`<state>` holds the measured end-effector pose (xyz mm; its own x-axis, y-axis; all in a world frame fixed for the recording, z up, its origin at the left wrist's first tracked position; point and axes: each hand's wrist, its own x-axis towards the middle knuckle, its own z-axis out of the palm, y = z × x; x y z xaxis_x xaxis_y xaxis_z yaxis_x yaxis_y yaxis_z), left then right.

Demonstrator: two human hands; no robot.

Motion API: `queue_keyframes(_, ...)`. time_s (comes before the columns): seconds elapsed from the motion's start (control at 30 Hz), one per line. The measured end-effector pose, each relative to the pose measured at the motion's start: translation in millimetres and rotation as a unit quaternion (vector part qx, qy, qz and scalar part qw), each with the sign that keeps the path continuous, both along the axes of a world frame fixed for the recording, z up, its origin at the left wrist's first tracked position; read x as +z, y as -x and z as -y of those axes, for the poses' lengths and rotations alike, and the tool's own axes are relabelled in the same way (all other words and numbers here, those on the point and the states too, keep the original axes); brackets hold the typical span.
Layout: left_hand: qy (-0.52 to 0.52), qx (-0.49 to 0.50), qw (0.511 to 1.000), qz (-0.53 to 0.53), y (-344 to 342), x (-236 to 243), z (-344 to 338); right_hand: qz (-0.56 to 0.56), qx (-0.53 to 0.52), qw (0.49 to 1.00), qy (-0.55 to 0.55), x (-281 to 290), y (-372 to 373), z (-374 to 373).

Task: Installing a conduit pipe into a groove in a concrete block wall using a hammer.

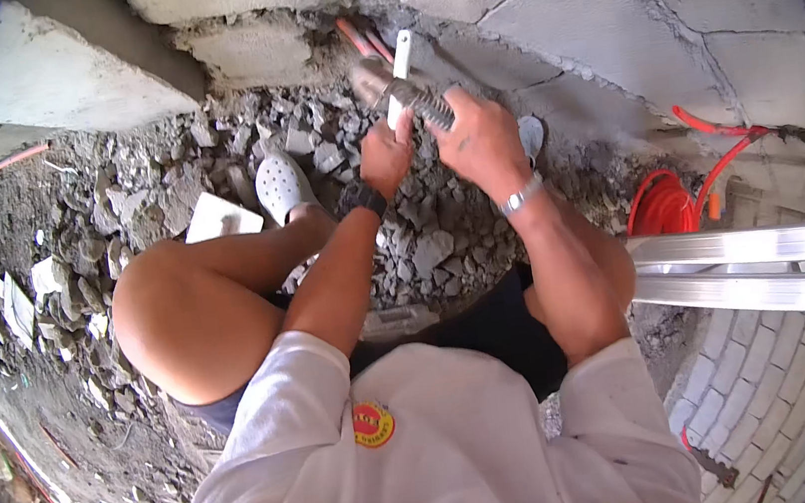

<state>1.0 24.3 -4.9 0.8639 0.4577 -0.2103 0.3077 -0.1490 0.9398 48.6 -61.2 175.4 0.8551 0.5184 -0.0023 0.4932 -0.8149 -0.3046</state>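
My left hand [385,160], with a dark band at its wrist, is closed on the lower end of a narrow white strip [402,54] that has a small hole at its top. My right hand [481,141], a metal watch band behind it, grips a dark, ribbed, handle-like piece [429,107]. Its far end is a brownish rounded part smeared by motion, so its kind is unclear. The ribbed piece crosses the white strip, and whether they touch cannot be told. Just beyond, orange-red conduits [356,38] come out of a broken gap at the foot of the block wall [585,18].
Broken rubble [432,248] covers the ground around my light clog [282,184]. A pale tile piece [220,218] lies left of it. At right are a coil of red conduit [660,204] and aluminium rails [744,248]. A concrete slab [50,79] juts in at upper left.
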Motion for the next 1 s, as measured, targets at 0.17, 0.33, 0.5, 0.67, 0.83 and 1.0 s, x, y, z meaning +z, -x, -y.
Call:
queue_keyframes(0.17,0.277,0.054,0.948,0.149,21.8,36.0,0.7,0.069,0.101,0.962,-0.242,81.5,29.1,-18.6)
queue_keyframes(0.33,-0.02,-0.081,0.994,-0.074,-23.9,0.3,7.7,-0.068,-0.094,0.99,0.083,-37.1,-41.7,31.2)
queue_keyframes(0.5,-0.004,-0.028,0.997,0.069,-4.3,-31.7,-17.4,0.018,0.053,0.99,-0.128,29.1,18.6,-26.1)
queue_keyframes(0.67,-0.053,-0.023,0.998,-0.001,-10.2,-5.6,-18.4,0.158,0.22,0.904,-0.33,54.5,28.7,-47.0)
queue_keyframes(0.83,-0.047,-0.04,0.996,-0.061,-28.9,3.2,-2.1,-0.064,-0.083,0.992,0.072,-22.5,-37.6,11.0)
queue_keyframes(1.0,-0.033,-0.012,0.999,-0.003,-7.3,-21.6,-9.1,0.032,0.079,0.968,-0.235,73.0,25.9,-45.5)
